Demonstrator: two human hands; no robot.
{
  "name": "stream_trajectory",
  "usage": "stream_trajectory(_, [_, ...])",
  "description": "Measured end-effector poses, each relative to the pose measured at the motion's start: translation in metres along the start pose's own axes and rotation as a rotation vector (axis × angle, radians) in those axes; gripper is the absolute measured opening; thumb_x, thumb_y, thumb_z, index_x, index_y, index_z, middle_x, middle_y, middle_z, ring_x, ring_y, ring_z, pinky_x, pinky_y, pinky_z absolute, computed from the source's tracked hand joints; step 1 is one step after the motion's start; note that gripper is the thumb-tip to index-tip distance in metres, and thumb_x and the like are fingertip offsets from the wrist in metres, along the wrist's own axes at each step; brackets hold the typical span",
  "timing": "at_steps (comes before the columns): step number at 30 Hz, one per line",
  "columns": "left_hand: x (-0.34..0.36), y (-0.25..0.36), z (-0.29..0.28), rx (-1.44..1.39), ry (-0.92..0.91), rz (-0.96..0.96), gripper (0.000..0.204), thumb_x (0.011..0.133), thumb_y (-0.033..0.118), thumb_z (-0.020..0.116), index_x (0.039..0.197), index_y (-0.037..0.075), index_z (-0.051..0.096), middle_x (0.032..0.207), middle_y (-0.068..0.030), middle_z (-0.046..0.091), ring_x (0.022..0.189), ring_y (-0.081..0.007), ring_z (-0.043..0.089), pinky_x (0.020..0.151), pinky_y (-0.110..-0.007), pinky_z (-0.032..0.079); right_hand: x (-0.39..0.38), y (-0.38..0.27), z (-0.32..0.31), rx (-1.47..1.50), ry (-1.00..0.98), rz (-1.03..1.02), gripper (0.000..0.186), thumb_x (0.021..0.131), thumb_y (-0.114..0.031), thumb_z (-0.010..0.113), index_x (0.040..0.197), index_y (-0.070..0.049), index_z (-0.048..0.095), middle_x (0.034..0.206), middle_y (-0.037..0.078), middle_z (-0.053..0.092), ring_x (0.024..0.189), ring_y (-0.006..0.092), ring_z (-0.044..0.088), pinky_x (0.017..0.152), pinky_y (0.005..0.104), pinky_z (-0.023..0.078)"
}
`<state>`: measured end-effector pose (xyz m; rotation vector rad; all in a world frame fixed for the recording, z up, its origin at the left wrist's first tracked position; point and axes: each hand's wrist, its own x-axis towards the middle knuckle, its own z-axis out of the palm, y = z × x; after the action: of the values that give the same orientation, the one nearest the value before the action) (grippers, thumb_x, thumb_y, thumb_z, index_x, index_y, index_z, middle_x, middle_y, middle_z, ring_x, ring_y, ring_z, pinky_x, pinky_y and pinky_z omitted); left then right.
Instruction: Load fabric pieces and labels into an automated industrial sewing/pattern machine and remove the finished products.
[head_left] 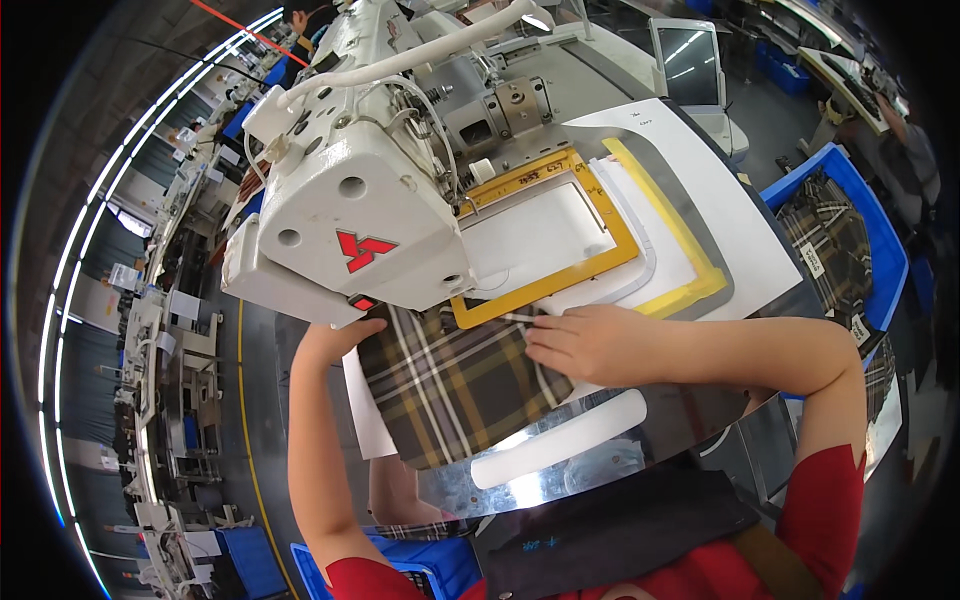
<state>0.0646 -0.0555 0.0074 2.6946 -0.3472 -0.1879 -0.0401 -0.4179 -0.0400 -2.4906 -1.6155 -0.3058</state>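
Note:
A dark plaid fabric piece [440, 390] lies on the metal plate in front of a white sewing machine [350, 210]. My left hand [335, 340] touches its left edge near the machine head; most of its fingers are hidden. My right hand [590, 345] rests on the fabric's right side, fingers extended over it. Just beyond the fabric, a yellow rectangular frame [617, 232] sits under the needle area, beside a grey template with yellow tape [671, 236] on a white board [763, 272]. A white padded strip [557, 437] lies on the plate's front part.
A blue bin [890, 270] of plaid pieces stands at the right, another [425, 555] below the table. A monitor [688, 62] stands behind. Co-workers [915, 150] are at far right and back. Rows of machines [175, 340] line the left aisle, with a yellow floor line.

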Motion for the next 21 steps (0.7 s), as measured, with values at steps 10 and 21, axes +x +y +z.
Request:
stream_trajectory(10, [-0.064,-0.041,-0.024,-0.073,-0.124,-0.322,0.018,0.079,0.011,0.071,0.087,-0.003,0.062,0.075,-0.0035,0.063,0.071,-0.0098,0.054,0.068,-0.027,0.045,0.051,-0.005,0.031,-0.01,0.197,-0.109,0.033,0.084,-0.012,0.055,0.112,0.004,0.06,0.112,0.015,0.064,0.107,0.0256,0.061,0.081,0.0308,0.052])
stream_trajectory(21, [-0.086,-0.062,-0.017,-0.26,-0.022,-0.285,0.014,0.082,0.008,0.068,0.086,-0.002,0.06,0.074,-0.0016,0.06,0.07,-0.0077,0.052,0.064,-0.026,0.043,0.06,-0.007,0.023,-0.091,0.079,-0.126,0.04,0.088,-0.014,0.052,0.125,0.003,0.055,0.129,0.018,0.057,0.122,0.0288,0.054,0.096,0.0355,0.047])
